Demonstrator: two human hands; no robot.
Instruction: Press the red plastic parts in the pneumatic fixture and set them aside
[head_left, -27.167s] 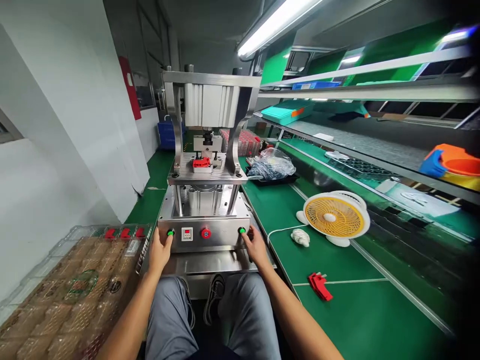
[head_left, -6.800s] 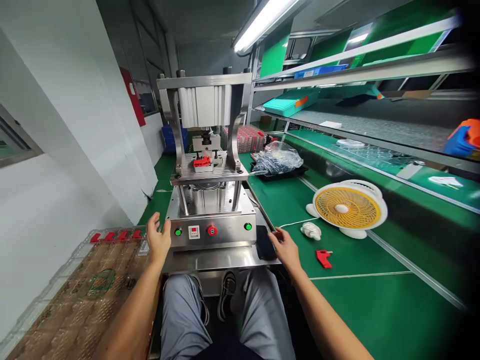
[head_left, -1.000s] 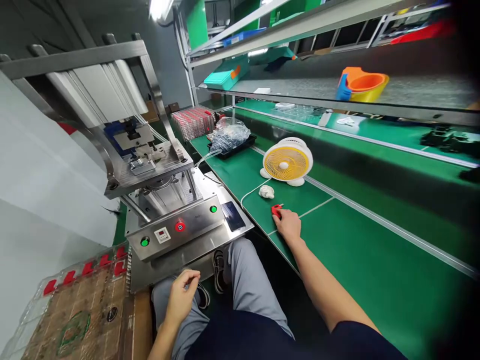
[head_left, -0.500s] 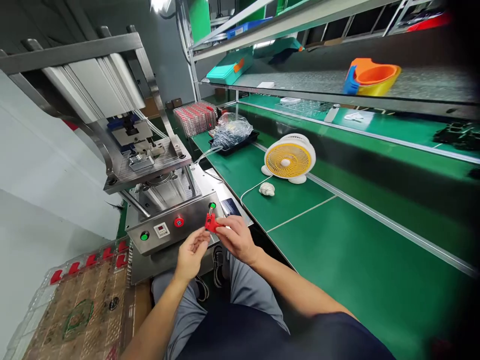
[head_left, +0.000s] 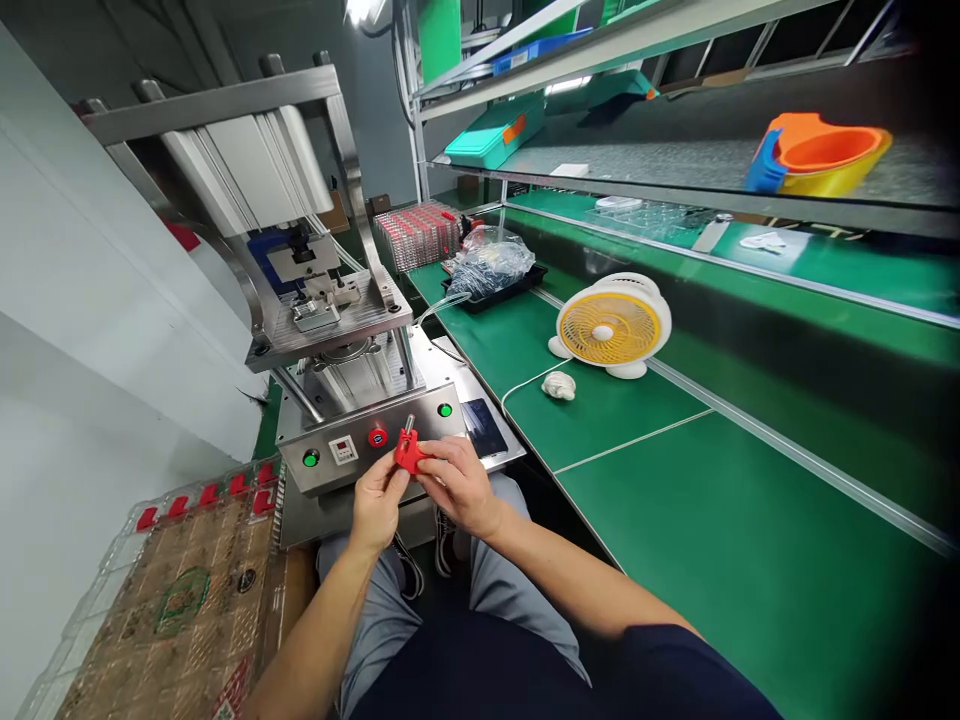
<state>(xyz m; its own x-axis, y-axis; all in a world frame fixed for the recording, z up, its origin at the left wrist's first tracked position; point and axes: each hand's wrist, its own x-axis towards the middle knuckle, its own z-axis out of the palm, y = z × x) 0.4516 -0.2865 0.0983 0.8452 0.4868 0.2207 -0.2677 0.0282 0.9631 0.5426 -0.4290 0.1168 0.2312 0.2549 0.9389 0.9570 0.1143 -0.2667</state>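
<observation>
Red plastic part (head_left: 406, 457) with one silver pin (head_left: 409, 423) is clamped between left hand (head_left: 377, 507) and right hand (head_left: 458, 488), before the grey metal press (head_left: 330, 344). Six red plastic pieces (head_left: 209, 495) lie on the clear tray (head_left: 199, 545) to its left; one yellow-and-white fan (head_left: 615, 327) stands on the green worktop (head_left: 660, 490) to its right.

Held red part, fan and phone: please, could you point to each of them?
Held red part (head_left: 408, 455): head view, on its red body.
Fan (head_left: 603, 333): head view, on the white hub at its front.
Phone (head_left: 484, 427): head view, on its dark screen.
</observation>
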